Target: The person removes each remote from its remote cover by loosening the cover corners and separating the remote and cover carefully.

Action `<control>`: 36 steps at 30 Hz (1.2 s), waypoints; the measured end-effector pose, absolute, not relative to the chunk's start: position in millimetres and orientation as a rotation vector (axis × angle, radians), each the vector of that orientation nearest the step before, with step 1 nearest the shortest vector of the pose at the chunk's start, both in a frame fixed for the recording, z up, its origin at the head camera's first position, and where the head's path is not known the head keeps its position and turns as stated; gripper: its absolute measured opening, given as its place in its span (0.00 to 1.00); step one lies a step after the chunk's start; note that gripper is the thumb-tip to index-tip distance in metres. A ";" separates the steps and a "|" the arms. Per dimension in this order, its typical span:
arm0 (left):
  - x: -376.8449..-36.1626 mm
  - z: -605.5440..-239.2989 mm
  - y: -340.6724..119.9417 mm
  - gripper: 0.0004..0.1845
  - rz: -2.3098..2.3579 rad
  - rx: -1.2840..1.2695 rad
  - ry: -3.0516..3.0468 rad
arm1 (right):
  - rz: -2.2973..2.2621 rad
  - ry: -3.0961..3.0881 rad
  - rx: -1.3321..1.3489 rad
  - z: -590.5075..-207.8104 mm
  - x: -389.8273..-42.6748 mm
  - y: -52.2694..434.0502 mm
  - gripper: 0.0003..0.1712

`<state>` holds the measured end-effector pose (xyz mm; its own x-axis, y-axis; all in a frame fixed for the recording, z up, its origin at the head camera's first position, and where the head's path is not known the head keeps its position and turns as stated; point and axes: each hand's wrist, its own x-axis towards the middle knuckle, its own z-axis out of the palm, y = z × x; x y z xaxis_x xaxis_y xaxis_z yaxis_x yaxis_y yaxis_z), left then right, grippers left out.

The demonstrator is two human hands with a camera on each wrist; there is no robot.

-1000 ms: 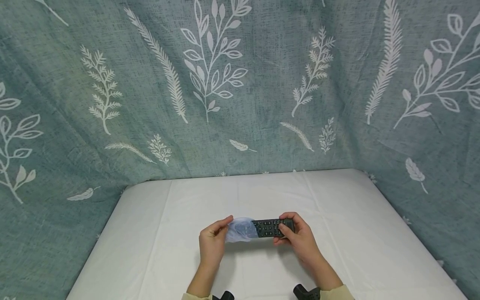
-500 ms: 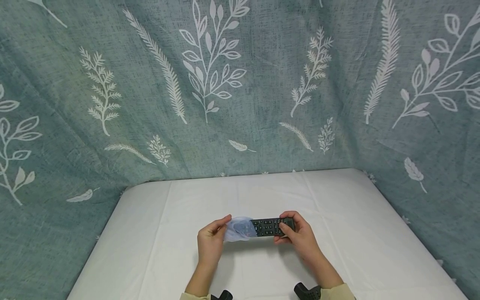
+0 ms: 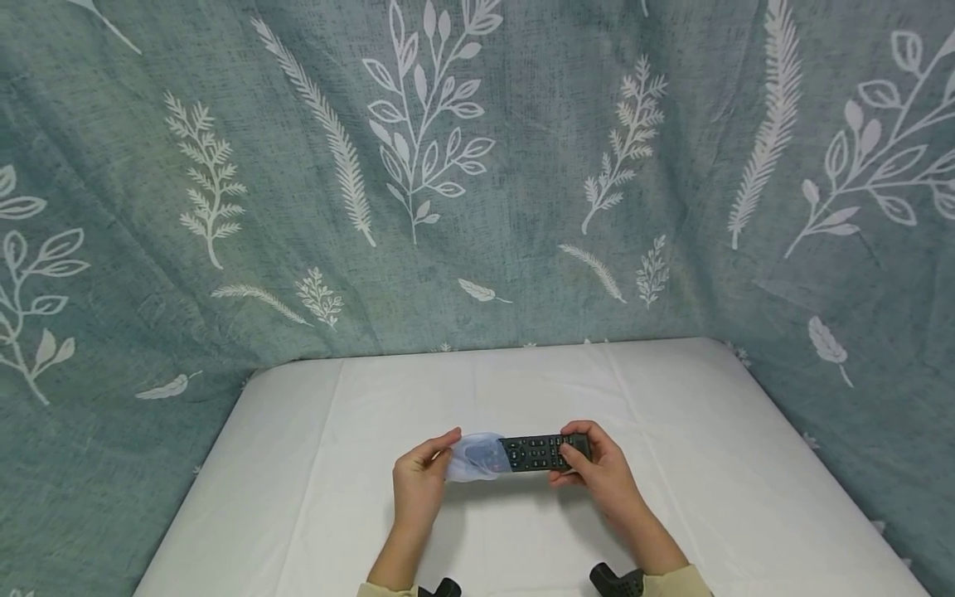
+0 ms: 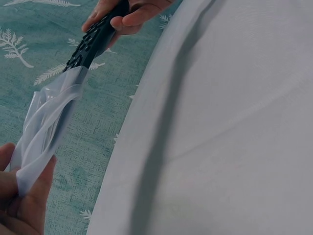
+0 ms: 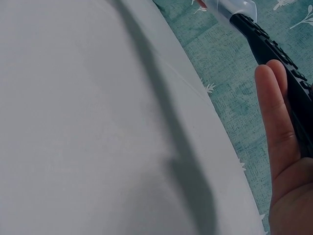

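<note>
Where the remote (image 3: 535,453) is: held up over the white surface (image 3: 477,390), well short of its far edge and roughly midway between its left and right edges, lying sideways with the buttons facing the head camera.
Plastic bag (image 3: 475,458): thin, see-through and wrinkled, drawn over the remote's left end; the dark body shows through it in the left wrist view, while the right part with most of the buttons is bare.
Left hand (image 3: 420,485): thumb and fingertips pinching the bag's outer end, just beyond the covered part of the remote.
Right hand (image 3: 603,477): gripping the remote's bare right end, thumb on the button face, other fingers at the edge and behind.
Shadow (image 3: 507,491): a soft band on the surface below the hands.
Sleeves (image 3: 675,582): beige, with a black wrist device (image 3: 618,580) beside each.
Curtain (image 3: 522,166): green with white leaf prints, rising behind the surface's far edge and along both sides.
</note>
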<state>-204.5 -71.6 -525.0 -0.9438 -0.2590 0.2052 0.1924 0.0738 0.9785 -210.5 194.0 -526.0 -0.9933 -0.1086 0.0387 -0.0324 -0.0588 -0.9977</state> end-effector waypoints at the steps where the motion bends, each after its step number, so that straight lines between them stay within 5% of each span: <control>1: -204.6 -524.4 -72.1 0.15 -1.932 0.067 -2.035 | -2.235 2.122 -0.147 -525.5 -210.7 193.9 0.19; 36: -210.8 -519.7 -84.5 0.15 -1.993 -0.011 -2.056 | -2.247 2.137 -0.143 -529.0 -210.1 196.3 0.22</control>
<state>-210.8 -84.5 -519.7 -0.9616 -0.1856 0.2021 0.1962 0.0495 0.9793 -210.1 196.3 -529.0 -0.9950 -0.0905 0.0412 -0.0366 -0.0518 -0.9980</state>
